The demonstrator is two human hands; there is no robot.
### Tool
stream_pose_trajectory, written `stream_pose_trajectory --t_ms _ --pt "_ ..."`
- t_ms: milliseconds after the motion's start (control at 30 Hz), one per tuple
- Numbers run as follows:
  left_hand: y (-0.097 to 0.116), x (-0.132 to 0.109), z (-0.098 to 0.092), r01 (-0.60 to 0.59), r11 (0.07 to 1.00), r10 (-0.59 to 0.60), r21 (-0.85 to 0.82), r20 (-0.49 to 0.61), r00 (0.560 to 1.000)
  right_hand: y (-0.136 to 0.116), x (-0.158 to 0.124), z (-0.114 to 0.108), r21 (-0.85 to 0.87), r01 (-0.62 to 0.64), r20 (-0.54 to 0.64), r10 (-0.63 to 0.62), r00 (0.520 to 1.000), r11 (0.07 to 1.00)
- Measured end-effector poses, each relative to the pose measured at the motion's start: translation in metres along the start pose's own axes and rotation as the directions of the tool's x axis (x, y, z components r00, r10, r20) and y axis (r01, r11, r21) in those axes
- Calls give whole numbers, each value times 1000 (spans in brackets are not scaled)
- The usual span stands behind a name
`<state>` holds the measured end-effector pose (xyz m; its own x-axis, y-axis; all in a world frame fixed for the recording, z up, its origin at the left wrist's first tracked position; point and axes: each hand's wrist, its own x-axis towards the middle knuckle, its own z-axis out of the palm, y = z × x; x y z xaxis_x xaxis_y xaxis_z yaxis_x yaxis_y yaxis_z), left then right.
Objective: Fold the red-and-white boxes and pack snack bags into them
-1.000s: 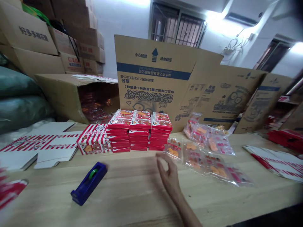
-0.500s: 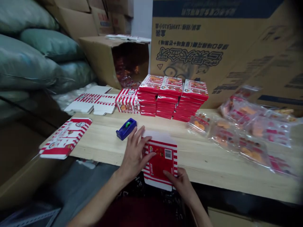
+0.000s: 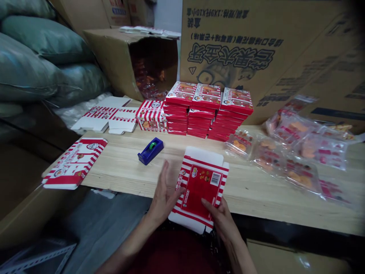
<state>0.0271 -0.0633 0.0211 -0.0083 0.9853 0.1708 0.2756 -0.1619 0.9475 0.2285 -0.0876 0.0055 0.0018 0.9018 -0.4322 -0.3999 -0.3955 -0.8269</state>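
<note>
As logged, my spread left hand touches one flat red-and-white cardboard carton blank. Right hand pinches its edge, thumb on top.

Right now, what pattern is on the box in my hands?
The box has red and white stripes around a red centre; best in head view.
</note>
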Motion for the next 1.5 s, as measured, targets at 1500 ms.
stream_pose_trajectory --t_ms 1500 --pt "-41 20 1 364 825 -302 -432 209 930 32 9 -22 -77 -95 244 112 963 992"
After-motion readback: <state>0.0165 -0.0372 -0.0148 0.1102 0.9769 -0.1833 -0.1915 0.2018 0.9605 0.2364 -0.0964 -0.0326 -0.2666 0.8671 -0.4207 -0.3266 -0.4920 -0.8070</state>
